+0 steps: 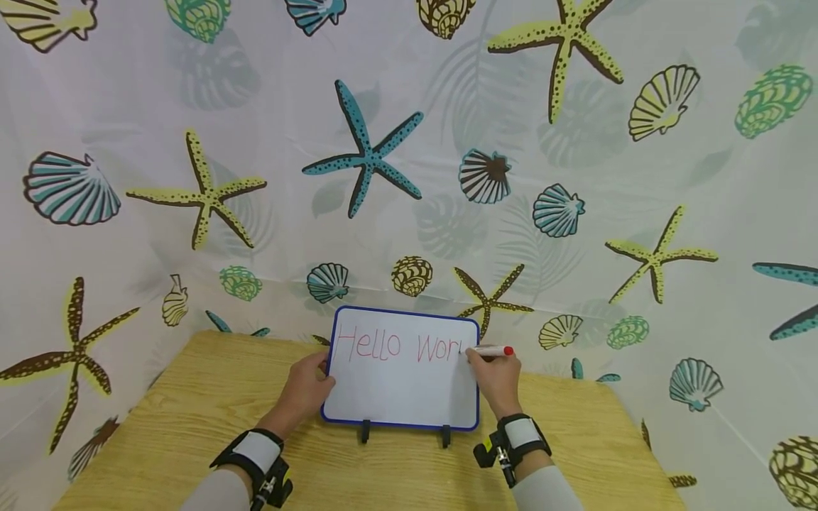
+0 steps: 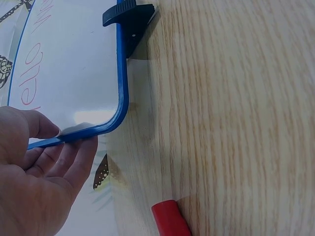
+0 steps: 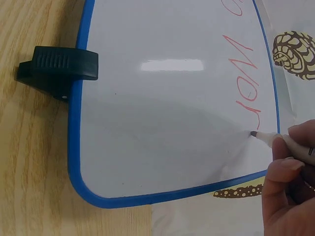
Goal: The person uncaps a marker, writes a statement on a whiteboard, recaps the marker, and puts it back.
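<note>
A small whiteboard point(image 1: 399, 394) with a blue frame stands upright on the table in black clip feet point(image 1: 446, 436). Red handwriting point(image 1: 367, 343) across its upper part reads "Hello Wor", with a short stroke after it. My left hand point(image 1: 305, 387) grips the board's left edge, thumb point(image 2: 43, 125) on the front and fingers point(image 2: 81, 160) behind. At the right side, my right hand point(image 1: 497, 380) pinches a white marker point(image 1: 491, 350) with a red end. The marker's dark tip point(image 3: 254, 133) is at the board surface, beside the last red stroke.
The board stands on a light wood-grain table point(image 1: 236, 383). A red cylindrical piece point(image 2: 171, 219), like a marker cap, lies on the table near my left hand. Behind rises a white cloth point(image 1: 275, 128) printed with starfish and shells. Each wrist wears a strapped camera point(image 1: 268, 482).
</note>
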`<control>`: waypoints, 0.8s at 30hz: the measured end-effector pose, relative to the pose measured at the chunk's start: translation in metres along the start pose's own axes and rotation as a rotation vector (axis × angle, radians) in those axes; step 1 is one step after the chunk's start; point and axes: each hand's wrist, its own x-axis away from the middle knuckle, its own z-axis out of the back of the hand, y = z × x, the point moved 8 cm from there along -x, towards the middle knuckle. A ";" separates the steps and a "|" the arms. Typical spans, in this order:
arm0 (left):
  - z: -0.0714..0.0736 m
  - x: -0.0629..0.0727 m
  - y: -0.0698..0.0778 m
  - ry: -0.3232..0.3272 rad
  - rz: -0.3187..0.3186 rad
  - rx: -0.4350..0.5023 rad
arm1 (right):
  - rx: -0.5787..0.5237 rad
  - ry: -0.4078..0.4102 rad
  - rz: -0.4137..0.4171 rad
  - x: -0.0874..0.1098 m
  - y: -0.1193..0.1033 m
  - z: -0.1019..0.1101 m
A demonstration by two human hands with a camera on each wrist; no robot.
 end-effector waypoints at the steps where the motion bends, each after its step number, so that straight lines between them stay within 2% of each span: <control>1: 0.000 0.000 0.000 -0.001 0.000 -0.002 | 0.003 -0.005 0.004 0.000 0.000 0.000; 11: 0.001 0.001 0.002 0.002 -0.003 -0.001 | 0.034 -0.021 0.026 0.003 0.002 -0.001; 24: 0.001 0.000 0.002 0.009 -0.012 -0.006 | 0.036 -0.010 -0.001 0.004 0.002 0.007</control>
